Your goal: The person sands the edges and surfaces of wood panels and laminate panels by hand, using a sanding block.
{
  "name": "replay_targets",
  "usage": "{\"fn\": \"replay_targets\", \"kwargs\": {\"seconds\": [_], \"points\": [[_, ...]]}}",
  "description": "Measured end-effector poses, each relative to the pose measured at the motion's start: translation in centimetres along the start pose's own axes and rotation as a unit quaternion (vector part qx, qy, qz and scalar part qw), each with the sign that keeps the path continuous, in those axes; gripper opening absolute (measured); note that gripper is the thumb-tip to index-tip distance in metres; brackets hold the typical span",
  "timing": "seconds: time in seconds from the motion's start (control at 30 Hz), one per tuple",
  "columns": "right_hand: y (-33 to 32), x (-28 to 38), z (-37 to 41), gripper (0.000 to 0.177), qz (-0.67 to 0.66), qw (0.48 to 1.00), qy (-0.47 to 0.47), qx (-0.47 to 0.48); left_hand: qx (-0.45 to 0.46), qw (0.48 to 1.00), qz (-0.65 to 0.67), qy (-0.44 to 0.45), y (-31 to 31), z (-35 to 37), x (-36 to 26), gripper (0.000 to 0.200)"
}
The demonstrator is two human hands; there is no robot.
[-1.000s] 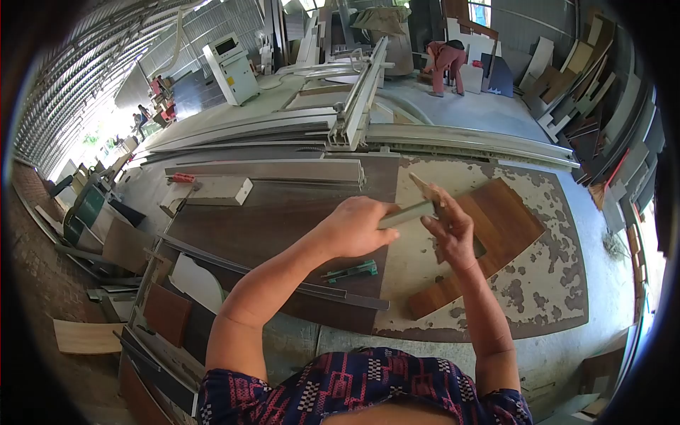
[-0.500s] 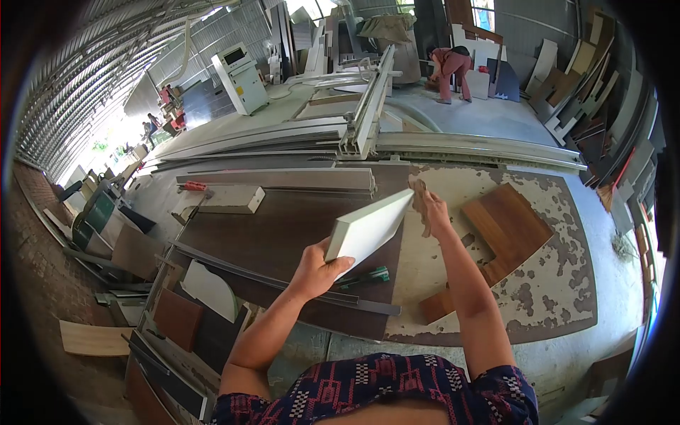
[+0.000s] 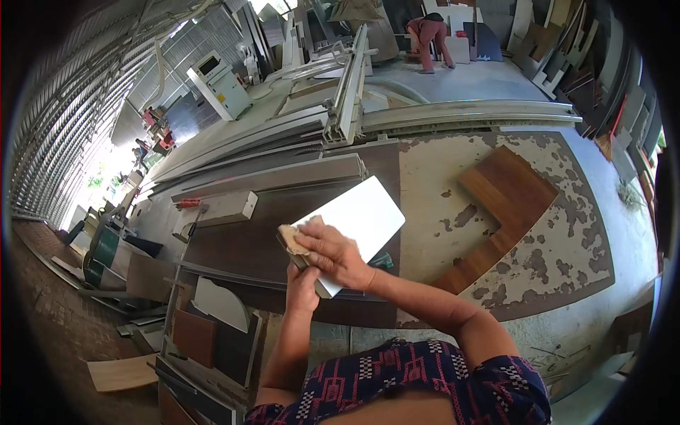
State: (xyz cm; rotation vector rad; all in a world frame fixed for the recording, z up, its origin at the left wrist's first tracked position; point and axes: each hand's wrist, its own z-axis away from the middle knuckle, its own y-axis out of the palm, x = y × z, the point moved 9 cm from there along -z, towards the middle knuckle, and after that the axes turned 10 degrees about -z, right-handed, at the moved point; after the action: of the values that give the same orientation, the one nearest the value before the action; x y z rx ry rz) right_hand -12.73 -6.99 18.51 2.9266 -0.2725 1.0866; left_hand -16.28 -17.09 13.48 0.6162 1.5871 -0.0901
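A white rectangular board is held up over the dark worktop, its broad face turned upward. My left hand grips its near left end from below, fingers mostly hidden under it. Across that same end lies my right hand, pressing a crumpled tan rag against the board's edge. The two hands are close together, the right one above the left. Behind the board, a green-handled tool on the worktop partly shows.
A brown L-shaped wood panel lies to the right on the patchy tabletop. At left are a pale block and a red-handled tool. Metal rails cross behind. A person bends over at the back.
My right hand has come left with the rag, from the board's far end to its near left end. The board has turned flatter, showing more of its white face.
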Motion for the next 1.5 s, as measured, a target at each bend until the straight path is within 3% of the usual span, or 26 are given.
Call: {"fn": "replay_targets", "kwargs": {"seconds": [0.13,0.23,0.37,0.47,0.53,0.57,0.6,0.63,0.7,0.77,0.83,0.87,0.9,0.93,1.0,1.1,1.13,1.17,1.2,1.23,1.3,1.37,1.47,1.5], "points": [[-4.1,-8.2,-1.0,0.037,0.127,0.983,0.122,-0.059,-0.034,0.998,-0.048,-0.034,-1.0,0.9,0.9,0.038],[-8.9,-16.6,1.5,0.036,0.135,0.956,0.212,-0.15,-0.039,0.998,-0.034,-0.045,-1.8,1.4,1.8,0.045],[-11.8,-18.7,5.4,0.039,0.241,0.916,0.274,-0.164,-0.081,0.995,-0.003,-0.056,-3.0,1.8,2.8,0.045],[-11.4,-15.9,7.8,0.038,0.299,0.909,0.224,-0.185,-0.089,0.994,0.024,-0.051,-3.4,1.3,3.2,0.043],[-9.4,-12.2,8.5,0.034,0.267,0.923,0.207,-0.187,-0.078,0.995,0.039,-0.043,-3.1,0.7,3.3,0.043],[-7.6,-10.0,8.4,0.033,0.183,0.939,0.24,-0.163,-0.083,0.995,0.042,-0.042,-2.7,0.5,3.2,0.045],[-5.5,-5.9,7.8,0.035,0.192,0.942,0.239,-0.139,-0.087,0.994,0.045,-0.041,-2.2,0.5,2.8,0.049],[-3.2,-3.1,7.4,0.04,0.168,0.974,0.117,-0.098,-0.092,0.994,0.048,-0.041,-1.8,0.5,2.7,0.053],[0.8,0.5,7.1,0.049,0.137,0.986,0.094,0.014,-0.097,0.992,0.042,-0.072,-3.5,0.2,4.1,0.07],[1.6,2.0,7.0,0.048,0.134,0.985,0.097,0.047,-0.084,0.987,0.099,-0.094,-2.1,0.7,3.4,0.072],[0.0,-0.4,7.0,0.048,0.137,0.987,0.072,0.047,-0.087,0.992,0.074,-0.058,-1.8,0.4,3.0,0.069],[-2.3,-2.8,7.3,0.046,0.128,0.983,0.131,-0.001,-0.088,0.993,0.063,-0.039,-1.6,0.2,2.8,0.067],[-4.6,-5.4,7.8,0.043,0.193,0.972,0.122,-0.044,-0.11,0.993,0.023,-0.028,-2.3,0.3,2.7,0.051],[-7.1,-9.9,8.2,0.04,0.147,0.961,0.224,-0.073,-0.12,0.992,0.009,-0.028,-2.6,0.6,2.7,0.045],[-11.4,-10.8,8.3,0.039,0.339,0.911,0.145,-0.185,-0.12,0.992,-0.01,-0.027,-2.8,1.1,2.9,0.04],[-9.9,-12.4,8.5,0.039,0.251,0.907,0.327,-0.084,-0.11,0.993,-0.024,-0.024,-2.7,1.5,3.1,0.042],[-7.5,-10.8,8.0,0.038,0.167,0.926,0.328,-0.088,-0.115,0.993,-0.03,-0.024,-2.5,1.7,2.9,0.043],[-5.3,-5.8,6.7,0.039,0.152,0.956,0.229,-0.103,-0.12,0.992,-0.036,-0.025,-2.3,1.8,3.0,0.045],[-2.5,-3.3,6.0,0.044,0.158,0.978,0.13,-0.039,-0.114,0.993,-0.022,-0.031,-2.2,1.9,3.1,0.048],[0.1,-2.2,5.2,0.05,0.153,0.98,0.113,0.063,-0.107,0.993,-0.006,-0.038,-2.3,1.9,3.4,0.051],[1.1,-2.2,3.5,0.049,0.095,0.987,0.081,0.097,-0.107,0.993,0.017,-0.037,-2.3,2.4,3.3,0.057],[-1.2,-5.8,2.3,0.049,0.126,0.978,0.154,0.068,-0.136,0.988,-0.046,-0.061,-3.3,2.9,4.0,0.054],[-8.0,-13.7,3.8,0.052,0.219,0.917,0.332,-0.029,-0.154,0.986,-0.037,-0.045,-1.9,3.8,3.2,0.049],[-10.1,-14.8,5.2,0.051,0.273,0.895,0.342,-0.089,-0.157,0.986,-0.037,-0.042,-1.7,4.0,3.2,0.048]]}}
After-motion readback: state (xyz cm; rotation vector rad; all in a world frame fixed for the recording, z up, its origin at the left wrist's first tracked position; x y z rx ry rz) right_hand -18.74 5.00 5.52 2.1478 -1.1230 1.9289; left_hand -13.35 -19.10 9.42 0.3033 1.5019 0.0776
